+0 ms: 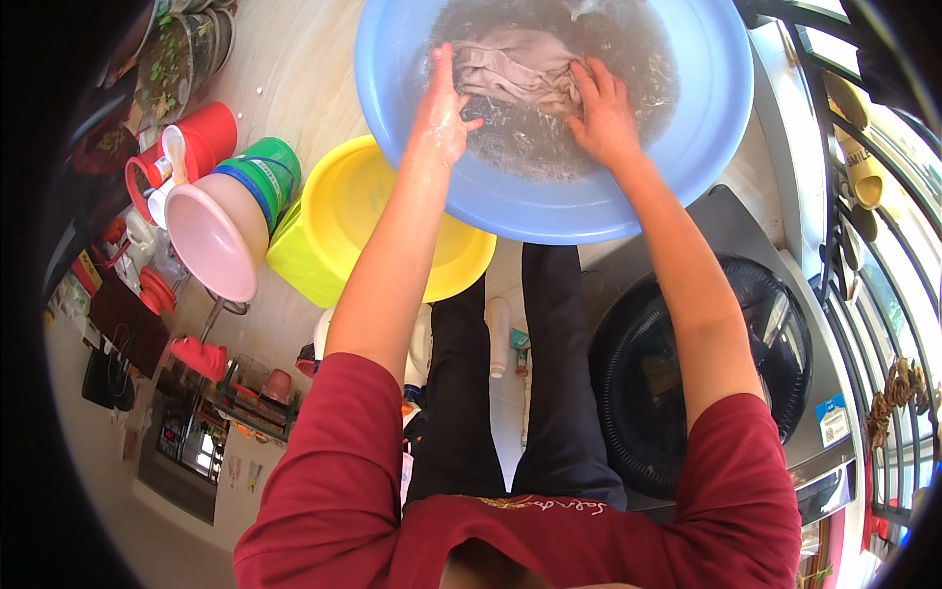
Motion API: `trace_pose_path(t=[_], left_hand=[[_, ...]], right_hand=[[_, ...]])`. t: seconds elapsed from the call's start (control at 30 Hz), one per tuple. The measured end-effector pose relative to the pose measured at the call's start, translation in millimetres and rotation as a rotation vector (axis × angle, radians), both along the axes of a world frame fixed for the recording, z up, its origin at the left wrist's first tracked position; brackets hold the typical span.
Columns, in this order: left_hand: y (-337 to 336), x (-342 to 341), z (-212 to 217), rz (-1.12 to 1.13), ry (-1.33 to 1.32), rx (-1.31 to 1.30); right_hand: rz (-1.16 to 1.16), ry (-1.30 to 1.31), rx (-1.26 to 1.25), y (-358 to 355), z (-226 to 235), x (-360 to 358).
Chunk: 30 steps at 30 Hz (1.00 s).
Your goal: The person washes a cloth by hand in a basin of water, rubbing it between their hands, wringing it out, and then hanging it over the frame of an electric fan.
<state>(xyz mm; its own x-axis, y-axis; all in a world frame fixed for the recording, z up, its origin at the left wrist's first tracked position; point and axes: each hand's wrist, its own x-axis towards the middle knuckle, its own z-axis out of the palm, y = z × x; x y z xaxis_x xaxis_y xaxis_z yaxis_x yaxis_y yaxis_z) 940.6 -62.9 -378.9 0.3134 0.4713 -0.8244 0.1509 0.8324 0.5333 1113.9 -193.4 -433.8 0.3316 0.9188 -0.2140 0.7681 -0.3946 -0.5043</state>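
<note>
A wide blue basin (721, 108) holds cloudy, sudsy water. In it a wet, crumpled, pale greyish-pink cloth (515, 67) lies partly above the surface. My left hand (444, 120) is at the cloth's left end, wet, with fingers stretched out and thumb apart, holding nothing. At the right end my right hand (603, 113) has its fingers over the bunched edge of the cloth and its thumb below, gripping it. The cloth's underside is hidden in the murky water.
A yellow basin (339, 201) stands left of the blue one, by a pink basin (211, 240), a green bucket (270, 172) and a red bucket (208, 135). At right, a dark-topped washing machine (706, 226) stands near a barred window (883, 294). Potted plants (167, 64) are at far left.
</note>
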Motion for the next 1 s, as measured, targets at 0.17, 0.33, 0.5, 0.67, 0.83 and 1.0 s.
trace_pose_path(t=[0.17,0.33,0.5,0.67,0.83,1.0], left_hand=[[-6,16,-7,0.237,-0.038,-0.21],[-3,22,-22,0.371,-0.284,-0.218],[-39,0,-16,0.094,-0.4,0.525],[-28,19,-19,0.37,-0.671,-0.174],[-33,27,6,0.406,-0.187,-0.139],[-17,14,6,0.142,0.041,0.128]], right_hand=[[-0.553,0.915,-0.031,24,32,-28],[-0.478,1.187,0.201,27,132,-87],[-0.22,0.525,0.319,33,161,-112],[-0.347,0.39,0.367,39,97,-93],[-0.479,0.381,0.059,39,49,-48],[-0.235,-0.144,0.104,24,13,-21]])
